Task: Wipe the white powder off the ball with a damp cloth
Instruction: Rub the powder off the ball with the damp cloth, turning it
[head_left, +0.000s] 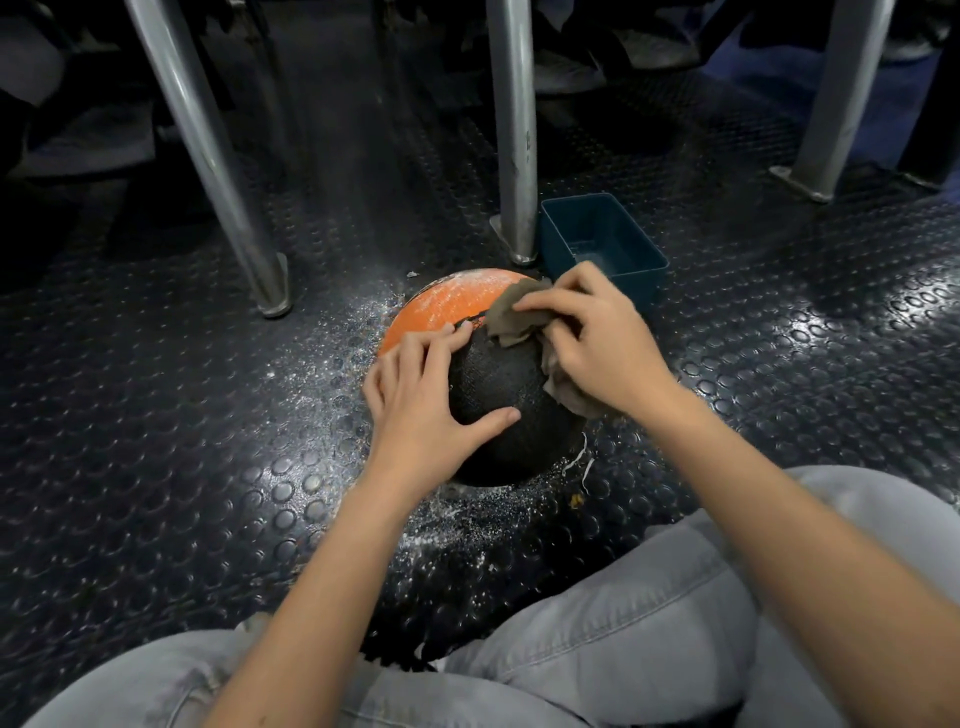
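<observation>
On studded floor (208, 415), cloth (506, 325) bunched under right grip (597, 343).

Dark rubber floor (156, 441) covered in raised round studs, shining where light strikes it on the right. Three grey metal legs (511, 130) stand on it, and a teal tub (602, 234) sits just beside the middle one.

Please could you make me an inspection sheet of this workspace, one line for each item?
Surface: dark studded floor, white powder scattered around the ball.
Job's things: ball's orange part powdery, black part looks clean; brown cloth on top.
Clutter: blue tub behind the ball.
Hands: left hand rests spread on the ball; right hand grips the cloth.
Cables: nothing seen.
Surroundings: metal legs behind; knees in grey jeans near the camera.
</observation>
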